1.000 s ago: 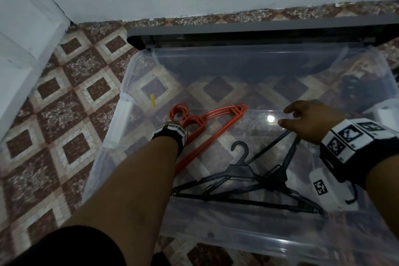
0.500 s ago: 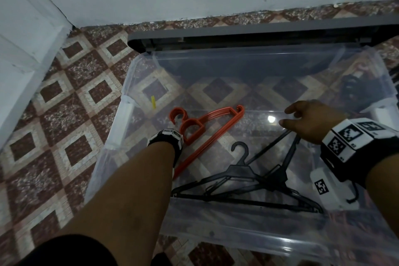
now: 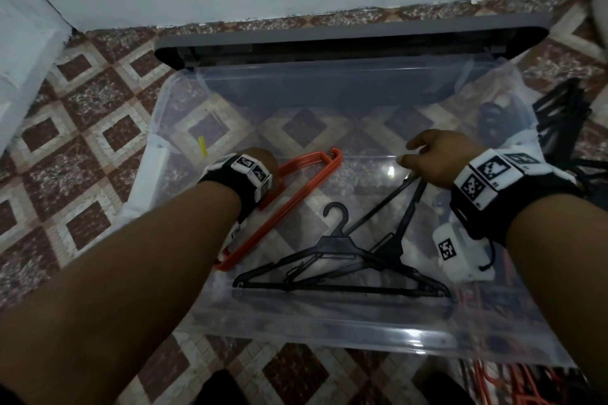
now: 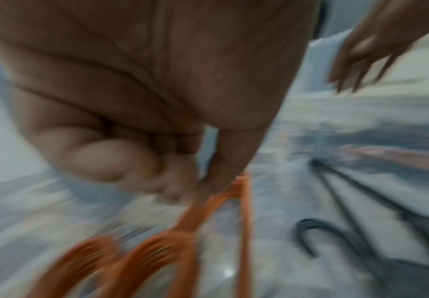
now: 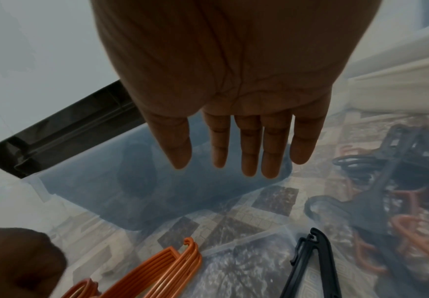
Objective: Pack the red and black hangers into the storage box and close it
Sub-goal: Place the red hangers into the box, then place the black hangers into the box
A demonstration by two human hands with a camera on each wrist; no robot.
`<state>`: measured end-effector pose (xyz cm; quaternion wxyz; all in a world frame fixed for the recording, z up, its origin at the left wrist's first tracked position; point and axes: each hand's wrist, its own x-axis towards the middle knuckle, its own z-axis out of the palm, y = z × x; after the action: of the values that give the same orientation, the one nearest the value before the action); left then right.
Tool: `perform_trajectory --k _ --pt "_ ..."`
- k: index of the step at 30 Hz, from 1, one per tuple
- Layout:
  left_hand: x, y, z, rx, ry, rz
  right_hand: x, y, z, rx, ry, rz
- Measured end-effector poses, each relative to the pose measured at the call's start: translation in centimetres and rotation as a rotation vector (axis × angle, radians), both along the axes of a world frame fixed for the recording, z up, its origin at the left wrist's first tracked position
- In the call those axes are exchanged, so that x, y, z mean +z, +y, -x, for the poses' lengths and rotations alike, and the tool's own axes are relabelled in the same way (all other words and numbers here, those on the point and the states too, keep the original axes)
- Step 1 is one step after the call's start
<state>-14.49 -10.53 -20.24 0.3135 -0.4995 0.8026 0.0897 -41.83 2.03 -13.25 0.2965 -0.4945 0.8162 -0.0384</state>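
Note:
A stack of red hangers (image 3: 296, 194) lies at a slant inside the clear storage box (image 3: 362, 339), on its left. Black hangers (image 3: 345, 250) lie crossed in the box's middle and right. My left hand (image 3: 263, 156) covers the red hooks. In the blurred left wrist view its fingers (image 4: 131, 153) are curled, and one reaches down onto the red hangers (image 4: 244, 211). My right hand (image 3: 437, 158) hovers over the upper end of a black hanger, its fingers (image 5: 249, 145) straight and holding nothing. The dark grey lid (image 3: 329, 39) lies behind the box.
More black hangers (image 3: 566, 115) lie on the tiled floor right of the box, and red ones (image 3: 519, 385) near its front right corner. A white wall runs behind the lid. A small yellow piece (image 3: 201, 146) shows through the box's left side.
My left hand has slid forward over the red hooks, which showed beyond it before. The right hand has stayed over the black hanger's end. The head view has shifted.

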Motion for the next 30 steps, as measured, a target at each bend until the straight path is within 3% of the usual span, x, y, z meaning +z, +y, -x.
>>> perform_trajectory --k 3,6,10,14,18,22,26,30 --pt "-0.1 1.7 4.3 -0.120 0.148 -0.036 0.4 0.0 0.6 -0.033 -0.012 0.029" --pt "-3.3 3.5 7.3 -0.245 0.256 -0.070 0.6 0.2 1.1 -0.009 0.026 0.020" --pt "-6.6 6.2 8.7 -0.206 0.142 -0.200 0.3 0.4 1.5 0.038 0.042 -0.011" --pt "-6.0 6.6 9.4 -0.212 0.075 -0.202 0.1 0.7 1.5 0.048 0.042 -0.039" --pt "-1.7 5.2 10.1 -0.285 0.146 -0.355 0.7 0.9 0.9 0.083 0.013 -0.043" --pt "4.5 5.6 10.2 -0.259 0.317 -0.419 2.7 0.5 -0.2 0.179 -0.157 -0.025" --pt "10.3 6.3 10.5 -0.134 0.490 -0.348 5.5 0.5 -1.8 0.195 -0.447 -0.042" --pt "15.8 7.7 10.0 -0.158 0.585 -0.243 10.0 1.3 -2.4 0.271 -0.411 0.030"
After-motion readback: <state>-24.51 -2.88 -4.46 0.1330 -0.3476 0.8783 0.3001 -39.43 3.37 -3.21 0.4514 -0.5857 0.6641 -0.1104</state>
